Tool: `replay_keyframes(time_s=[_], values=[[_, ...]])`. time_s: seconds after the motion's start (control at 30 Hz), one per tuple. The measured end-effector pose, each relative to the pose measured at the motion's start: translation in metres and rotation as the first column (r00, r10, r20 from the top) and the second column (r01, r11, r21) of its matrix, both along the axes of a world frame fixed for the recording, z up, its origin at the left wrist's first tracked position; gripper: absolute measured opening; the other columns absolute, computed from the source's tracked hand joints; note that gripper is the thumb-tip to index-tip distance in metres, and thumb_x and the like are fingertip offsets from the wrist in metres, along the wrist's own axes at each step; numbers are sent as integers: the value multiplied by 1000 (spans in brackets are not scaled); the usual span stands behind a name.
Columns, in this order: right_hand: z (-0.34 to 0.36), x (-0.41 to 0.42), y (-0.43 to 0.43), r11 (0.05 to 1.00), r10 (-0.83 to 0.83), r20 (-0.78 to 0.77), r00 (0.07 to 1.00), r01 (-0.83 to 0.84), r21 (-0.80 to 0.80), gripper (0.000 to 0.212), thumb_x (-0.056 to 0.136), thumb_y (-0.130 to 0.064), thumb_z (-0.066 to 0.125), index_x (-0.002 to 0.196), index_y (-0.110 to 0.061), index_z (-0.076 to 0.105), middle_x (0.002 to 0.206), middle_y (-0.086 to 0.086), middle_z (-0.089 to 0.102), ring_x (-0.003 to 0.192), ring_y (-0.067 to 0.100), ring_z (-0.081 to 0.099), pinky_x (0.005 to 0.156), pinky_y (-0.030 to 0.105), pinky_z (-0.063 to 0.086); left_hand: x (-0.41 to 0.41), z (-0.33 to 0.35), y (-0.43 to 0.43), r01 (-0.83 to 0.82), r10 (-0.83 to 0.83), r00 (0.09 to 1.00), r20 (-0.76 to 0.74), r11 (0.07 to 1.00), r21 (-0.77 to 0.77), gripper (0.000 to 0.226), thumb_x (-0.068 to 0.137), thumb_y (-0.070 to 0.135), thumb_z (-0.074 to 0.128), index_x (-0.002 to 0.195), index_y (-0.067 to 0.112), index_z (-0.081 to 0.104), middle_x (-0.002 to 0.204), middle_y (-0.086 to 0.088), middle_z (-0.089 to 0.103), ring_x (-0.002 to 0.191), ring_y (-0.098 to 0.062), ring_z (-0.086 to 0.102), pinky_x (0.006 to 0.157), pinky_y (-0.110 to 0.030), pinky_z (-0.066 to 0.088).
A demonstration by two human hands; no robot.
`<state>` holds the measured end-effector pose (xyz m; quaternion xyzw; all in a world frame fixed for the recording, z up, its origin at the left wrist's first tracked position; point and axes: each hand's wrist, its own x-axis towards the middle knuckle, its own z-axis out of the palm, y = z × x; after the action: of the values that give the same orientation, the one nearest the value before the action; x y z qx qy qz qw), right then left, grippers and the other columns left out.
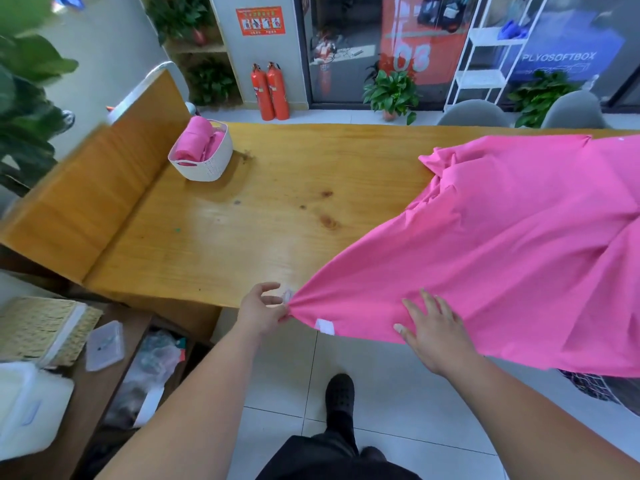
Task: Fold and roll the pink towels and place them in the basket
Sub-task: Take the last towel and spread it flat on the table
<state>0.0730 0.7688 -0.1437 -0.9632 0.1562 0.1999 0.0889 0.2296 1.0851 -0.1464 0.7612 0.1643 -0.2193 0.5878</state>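
Your left hand point(262, 311) pinches a bunched corner of the pink towel point(502, 251), other fingers loosely spread. Your right hand point(433, 332) lies open and flat on the towel, which stretches away rightward over the wooden table point(242, 216).

A long wooden table point(263, 216) fills the middle of the room. At twelve o'clock two red fire extinguishers point(270, 91) stand side by side on the floor, an orange notice point(260, 21) on the wall above them. A potted plant point(392, 93) sits at one o'clock beside a white shelf rack point(485, 57). Two grey chairs point(474, 114) wait behind the table. At eight o'clock lies a clear plastic box point(105, 345).
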Motion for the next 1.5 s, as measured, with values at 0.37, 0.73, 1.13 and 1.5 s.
replay_keyframes(time_s=[0.37,0.73,1.13,1.5], values=[[-4,-8,-8,1000,28,-64,998,-27,9,71,105,-68,29,166,-32,19,172,4,21,154,33,25,123,49,29,-21,-2,-33,365,-732,677,74,422,830,60,87,16,65,146,20,53,143,-6,47,126,-30,50,102,-44,49],[2,37,-32,995,-65,52,997,69,-75,60,107,-62,30,156,-29,40,157,3,42,142,24,41,111,43,41,21,10,-138,499,-920,346,181,344,795,65,97,25,56,159,24,35,167,3,31,152,-22,30,123,-45,31],[-16,113,-72,982,-186,48,981,186,10,72,105,-64,35,166,-32,16,176,2,10,161,29,10,130,47,17,138,-9,-282,548,-998,-54,19,-14,836,86,104,51,46,169,14,3,176,-4,12,161,-22,18,132,-48,9],[-14,167,-81,957,-286,-14,958,285,-56,61,104,-65,38,155,-32,39,164,3,28,147,30,32,121,48,34,240,-41,-216,338,-961,277,-14,83,937,102,94,82,9,163,11,34,168,-13,34,152,-33,35,124,-50,28]])
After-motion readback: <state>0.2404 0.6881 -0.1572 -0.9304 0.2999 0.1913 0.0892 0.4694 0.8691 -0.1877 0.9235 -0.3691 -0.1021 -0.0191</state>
